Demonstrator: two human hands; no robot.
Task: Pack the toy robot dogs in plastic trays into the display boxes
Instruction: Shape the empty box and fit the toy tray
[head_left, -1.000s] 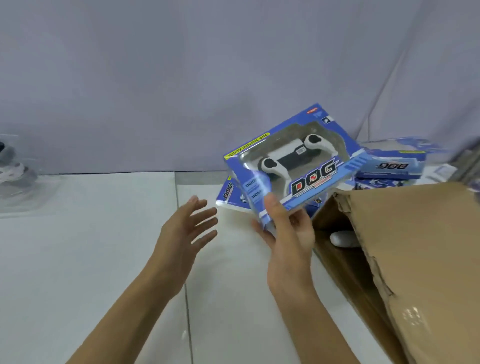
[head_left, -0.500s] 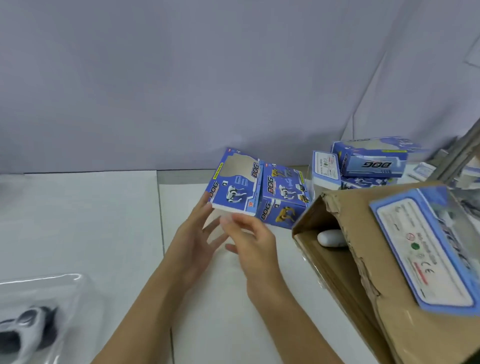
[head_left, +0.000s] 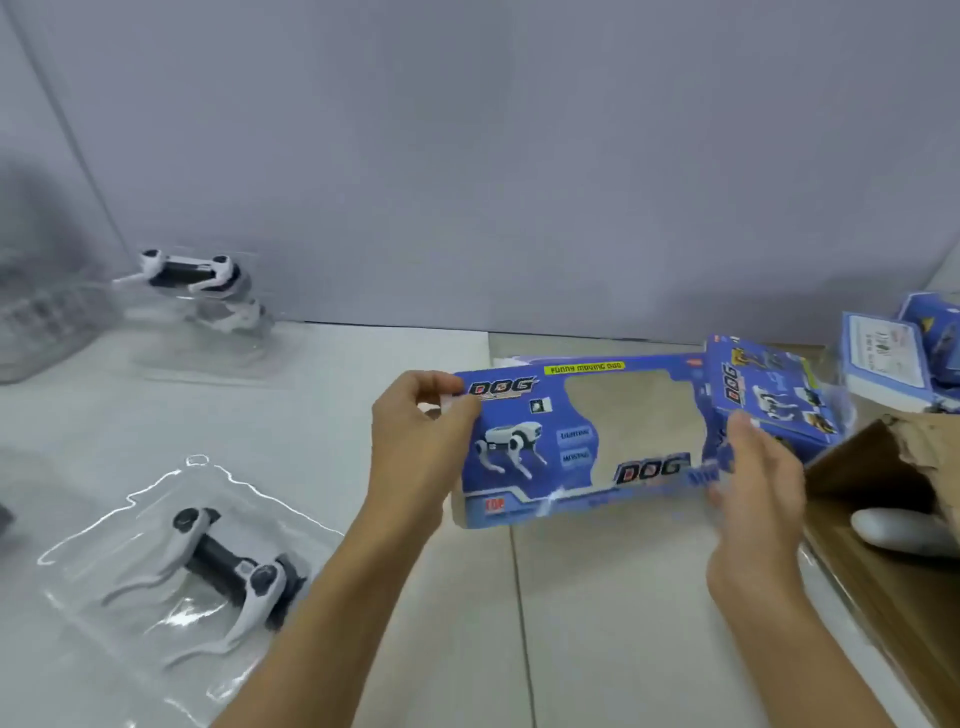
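Above the table's middle, a flat blue windowed box (head_left: 582, 441) was pinched at its left end by the left hand (head_left: 415, 441) while the blurred right hand (head_left: 753, 483), fingers loosely spread, touched its right end; being thin, bendable card, it seemed best held by its edges.

Both bare forearms reaching forward, left hand (head_left: 421, 431) with fingers curled and thumb pinching a box edge, right hand (head_left: 756, 483) blurred — fingers extended, loosely spread — wrist slightly raised
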